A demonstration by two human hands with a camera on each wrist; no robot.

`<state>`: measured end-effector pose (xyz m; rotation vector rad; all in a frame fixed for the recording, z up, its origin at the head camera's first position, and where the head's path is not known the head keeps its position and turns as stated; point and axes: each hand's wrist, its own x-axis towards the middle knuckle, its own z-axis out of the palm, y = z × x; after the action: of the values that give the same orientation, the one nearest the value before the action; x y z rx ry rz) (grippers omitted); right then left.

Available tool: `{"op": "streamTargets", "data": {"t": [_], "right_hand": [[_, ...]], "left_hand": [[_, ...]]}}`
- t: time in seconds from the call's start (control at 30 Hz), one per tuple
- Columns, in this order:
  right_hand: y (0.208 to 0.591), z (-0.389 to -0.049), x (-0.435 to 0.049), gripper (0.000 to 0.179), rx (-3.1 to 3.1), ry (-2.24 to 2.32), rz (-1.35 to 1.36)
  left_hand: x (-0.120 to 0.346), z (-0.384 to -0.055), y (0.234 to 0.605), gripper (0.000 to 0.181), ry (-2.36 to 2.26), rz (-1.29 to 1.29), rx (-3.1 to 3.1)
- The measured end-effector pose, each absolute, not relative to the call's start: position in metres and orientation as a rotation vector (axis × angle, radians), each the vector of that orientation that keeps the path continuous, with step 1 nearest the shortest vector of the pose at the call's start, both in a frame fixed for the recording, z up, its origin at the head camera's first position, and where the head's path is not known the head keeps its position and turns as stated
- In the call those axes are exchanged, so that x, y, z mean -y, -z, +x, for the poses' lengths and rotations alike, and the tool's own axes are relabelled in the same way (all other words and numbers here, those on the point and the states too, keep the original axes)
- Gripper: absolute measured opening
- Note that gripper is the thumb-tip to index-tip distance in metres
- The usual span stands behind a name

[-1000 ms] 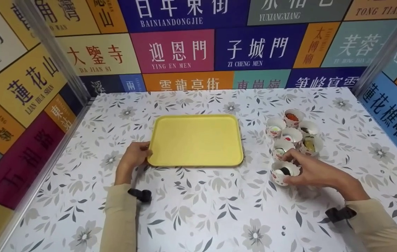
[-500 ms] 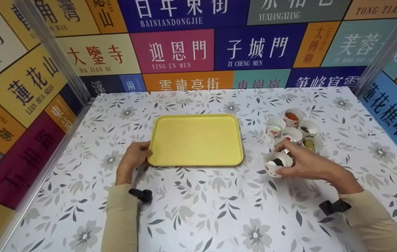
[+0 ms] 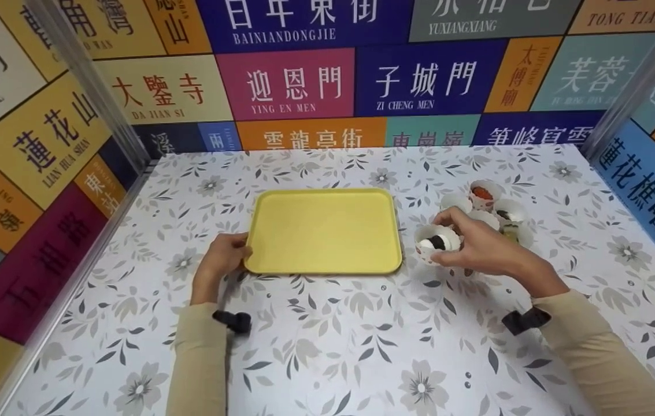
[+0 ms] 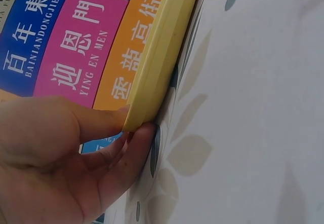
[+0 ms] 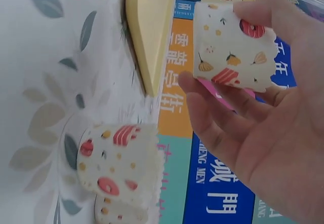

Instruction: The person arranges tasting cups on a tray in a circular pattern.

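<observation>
In the head view my left hand (image 3: 220, 257) pinches the near left corner of a yellow rectangular tray (image 3: 324, 231). The left wrist view shows the thumb on top of the tray's rim (image 4: 159, 57) and fingers curled beneath. My right hand (image 3: 486, 245) grips a white paper baking cup (image 3: 423, 254) just right of the tray. Inside that cup lies a white piece with a black band (image 3: 436, 241), resembling sushi. Seen from the right wrist, the printed cup (image 5: 233, 46) is clear of the table, between thumb and fingers.
Several more paper cups stand clustered beyond my right hand, partly hidden by it. One cup (image 3: 482, 202) holds something orange-red, another (image 3: 509, 214) something dark. A floral cloth (image 3: 327, 346) covers the table, and a wall of colourful signs (image 3: 287, 84) rises behind it.
My right hand has lifted its paper cup and carried it left and away from me, from the front of the cluster toward the tray. My left hand stays at the tray's corner.
</observation>
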<state>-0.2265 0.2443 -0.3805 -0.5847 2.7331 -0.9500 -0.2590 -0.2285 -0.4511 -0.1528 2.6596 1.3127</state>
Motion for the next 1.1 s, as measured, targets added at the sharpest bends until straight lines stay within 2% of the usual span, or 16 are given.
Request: {"op": "streamTargets", "data": {"t": [0.57,1.1], "right_hand": [[0.374,-0.26,-0.195,0.068,-2.71,1.01,-0.411],[0.377,-0.286,-0.149,0.068,-2.641,0.989,-0.449]], "left_hand": [[0.231,-0.26,0.453,0.047,-1.403,-0.191,-2.571],[0.232,-0.26,0.454,0.048,-1.42,-0.196,-2.559]]}}
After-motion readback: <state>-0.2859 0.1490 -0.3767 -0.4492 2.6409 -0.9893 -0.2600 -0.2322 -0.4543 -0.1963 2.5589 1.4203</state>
